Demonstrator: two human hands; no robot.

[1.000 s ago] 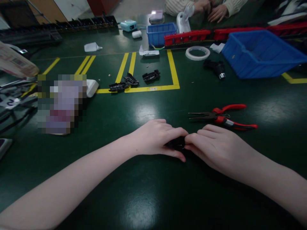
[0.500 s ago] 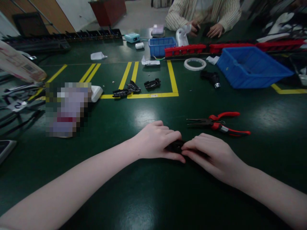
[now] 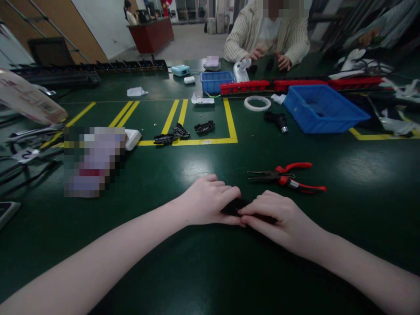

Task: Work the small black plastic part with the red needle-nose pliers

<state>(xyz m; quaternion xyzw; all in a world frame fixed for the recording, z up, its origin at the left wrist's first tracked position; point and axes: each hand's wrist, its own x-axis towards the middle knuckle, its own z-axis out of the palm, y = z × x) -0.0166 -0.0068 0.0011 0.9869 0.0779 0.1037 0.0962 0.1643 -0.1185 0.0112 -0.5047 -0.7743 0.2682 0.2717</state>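
Between my two hands is a small black part (image 3: 233, 206), mostly covered by my fingers, so its kind does not show. My left hand (image 3: 210, 202) is closed around its left side. From the right, my right hand (image 3: 274, 212) pinches its near end between thumb and fingers. Just beyond my right hand lie red-handled long-nose pliers (image 3: 282, 176), jaws pointing left. Farther off, several black plastic pieces (image 3: 173, 134) rest by the yellow tape lines, with another black piece (image 3: 204, 127) to their right.
A blue bin (image 3: 324, 111) stands at the right, near a tape roll (image 3: 257, 103) and a black tool with a metal tip (image 3: 277, 121). A smaller blue basket (image 3: 216, 82) is farther back beside a red strip (image 3: 246, 87). A blurred-out phone-like object (image 3: 98, 162) lies left. A person in a striped shirt (image 3: 234, 41) sits opposite.
The camera view has tilted up, so the scene sits lower and more of the room shows. My hands keep nearly the same hold on the black part.
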